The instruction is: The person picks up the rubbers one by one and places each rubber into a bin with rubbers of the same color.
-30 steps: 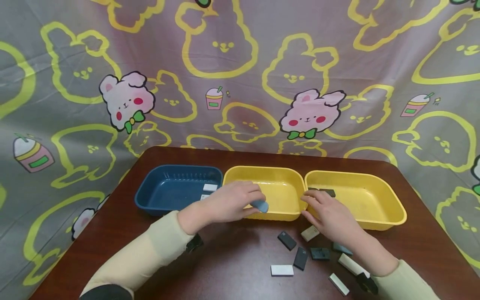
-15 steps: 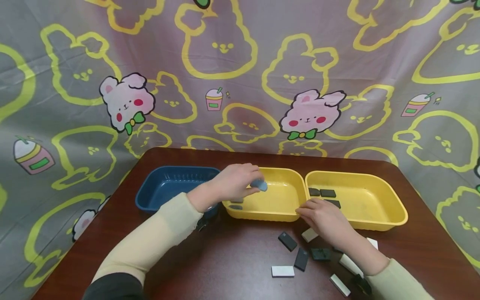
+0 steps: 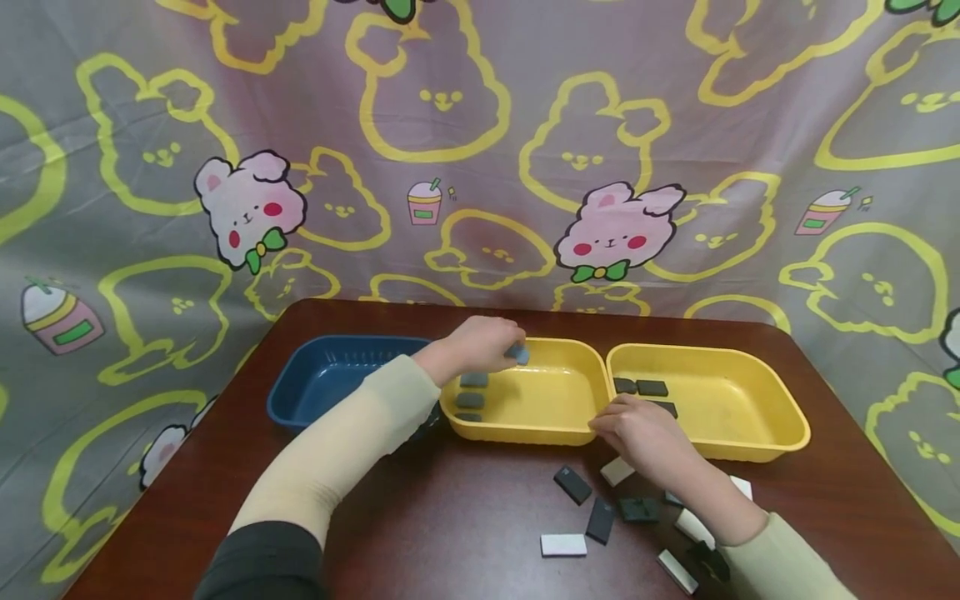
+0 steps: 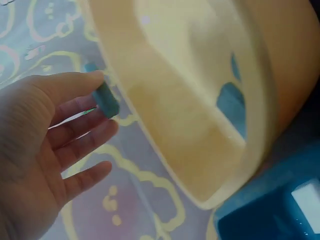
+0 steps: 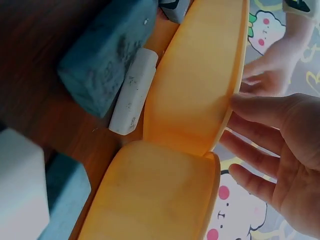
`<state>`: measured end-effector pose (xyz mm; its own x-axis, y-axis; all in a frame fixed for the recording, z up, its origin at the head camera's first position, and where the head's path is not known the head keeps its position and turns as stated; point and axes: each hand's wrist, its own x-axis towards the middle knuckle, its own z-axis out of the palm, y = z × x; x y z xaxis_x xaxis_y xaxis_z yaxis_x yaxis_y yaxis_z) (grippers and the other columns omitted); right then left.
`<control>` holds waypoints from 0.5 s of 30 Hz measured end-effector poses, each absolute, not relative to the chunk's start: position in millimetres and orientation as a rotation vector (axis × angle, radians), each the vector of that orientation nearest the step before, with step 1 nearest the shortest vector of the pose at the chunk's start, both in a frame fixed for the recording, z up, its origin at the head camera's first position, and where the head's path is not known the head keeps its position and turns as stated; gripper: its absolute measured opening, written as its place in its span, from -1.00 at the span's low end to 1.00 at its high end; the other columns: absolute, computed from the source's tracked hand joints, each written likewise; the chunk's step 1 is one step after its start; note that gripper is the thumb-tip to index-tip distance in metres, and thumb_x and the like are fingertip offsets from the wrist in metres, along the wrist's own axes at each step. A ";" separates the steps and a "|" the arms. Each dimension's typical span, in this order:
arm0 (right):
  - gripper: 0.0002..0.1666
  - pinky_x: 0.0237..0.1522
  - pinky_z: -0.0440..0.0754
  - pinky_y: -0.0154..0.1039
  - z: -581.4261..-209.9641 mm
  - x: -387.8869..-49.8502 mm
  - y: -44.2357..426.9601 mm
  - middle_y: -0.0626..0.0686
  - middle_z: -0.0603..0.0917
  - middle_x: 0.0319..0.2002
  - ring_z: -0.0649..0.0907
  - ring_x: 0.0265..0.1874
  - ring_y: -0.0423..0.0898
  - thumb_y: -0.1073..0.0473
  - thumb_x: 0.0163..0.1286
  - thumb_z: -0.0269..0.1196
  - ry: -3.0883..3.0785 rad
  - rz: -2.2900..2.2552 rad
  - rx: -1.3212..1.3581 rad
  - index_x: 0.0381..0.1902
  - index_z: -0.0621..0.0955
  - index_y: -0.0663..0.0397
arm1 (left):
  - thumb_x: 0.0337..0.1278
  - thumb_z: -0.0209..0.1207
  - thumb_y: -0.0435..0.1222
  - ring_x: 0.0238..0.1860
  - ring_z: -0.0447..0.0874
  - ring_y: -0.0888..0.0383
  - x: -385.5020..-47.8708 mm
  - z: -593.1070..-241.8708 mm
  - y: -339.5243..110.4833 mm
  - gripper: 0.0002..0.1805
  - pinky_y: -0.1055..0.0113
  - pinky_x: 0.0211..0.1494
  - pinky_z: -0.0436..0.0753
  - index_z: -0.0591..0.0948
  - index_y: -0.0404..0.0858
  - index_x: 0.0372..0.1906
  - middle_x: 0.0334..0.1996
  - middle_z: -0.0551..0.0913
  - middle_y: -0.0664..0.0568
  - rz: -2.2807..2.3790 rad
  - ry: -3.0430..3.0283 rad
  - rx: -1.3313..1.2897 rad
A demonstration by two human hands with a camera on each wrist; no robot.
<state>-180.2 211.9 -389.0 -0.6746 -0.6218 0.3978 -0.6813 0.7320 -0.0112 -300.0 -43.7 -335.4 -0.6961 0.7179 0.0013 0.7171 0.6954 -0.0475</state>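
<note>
My left hand (image 3: 480, 346) pinches a small blue-grey eraser (image 3: 517, 354) over the back left part of the middle yellow tray (image 3: 555, 400). In the left wrist view, thumb and fingers hold that eraser (image 4: 104, 97) just past the tray's rim. Three more blue-grey erasers, one of them (image 3: 470, 401), lie in a column along this tray's left side. At the tray's front right corner, my right hand (image 3: 648, 433) holds the rim. The right wrist view has its thumb on the rim (image 5: 234, 105) and the other fingers beyond it.
A blue tray (image 3: 322, 387) stands at left, partly behind my left arm. The right yellow tray (image 3: 735, 408) contains several dark erasers (image 3: 652, 388). In front of the trays lie loose black (image 3: 572, 484), dark green (image 3: 638, 510), beige (image 3: 617, 472) and white erasers (image 3: 563, 546). A patterned curtain (image 3: 480, 167) hangs behind.
My left hand has carried the eraser from the middle tray's front toward its back, uncovering the erasers at the left side. My right hand has shifted slightly left and down along the rim.
</note>
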 end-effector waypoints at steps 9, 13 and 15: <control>-0.85 -0.28 0.64 -0.19 -388.7 -179.7 210.7 -0.06 0.73 -0.39 0.65 -0.32 -0.09 0.34 0.06 0.47 -2.567 0.234 0.994 -0.35 0.77 0.10 | 0.15 0.30 -0.13 -0.49 0.33 0.19 -318.2 -355.6 -28.8 -0.72 0.30 -0.33 0.39 0.48 -0.12 -0.51 -0.57 0.41 0.14 0.262 -3.039 -1.163; -0.84 -0.29 0.64 -0.19 -390.3 -180.7 211.1 -0.06 0.73 -0.40 0.65 -0.33 -0.08 0.34 0.03 0.49 -2.548 0.239 0.992 -0.36 0.77 0.11 | 0.13 0.30 -0.16 -0.53 0.32 0.20 -323.3 -359.8 -22.5 -0.66 0.33 -0.37 0.42 0.40 -0.10 -0.59 -0.61 0.38 0.15 0.360 -3.054 -1.181; -0.83 -0.29 0.64 -0.19 -390.5 -180.7 211.1 -0.05 0.73 -0.41 0.65 -0.33 -0.08 0.34 0.02 0.49 -2.544 0.239 0.993 -0.36 0.77 0.11 | 0.10 0.30 -0.19 -0.53 0.32 0.20 -324.8 -360.8 -18.8 -0.66 0.32 -0.38 0.45 0.39 -0.10 -0.63 -0.61 0.39 0.14 0.400 -3.059 -1.187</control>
<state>-180.7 211.1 -390.5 -0.6688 -0.6117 0.4225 -0.6796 0.7334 -0.0139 -324.8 -18.8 -360.8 -0.7304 0.6404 -0.2374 0.6799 0.7148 -0.1636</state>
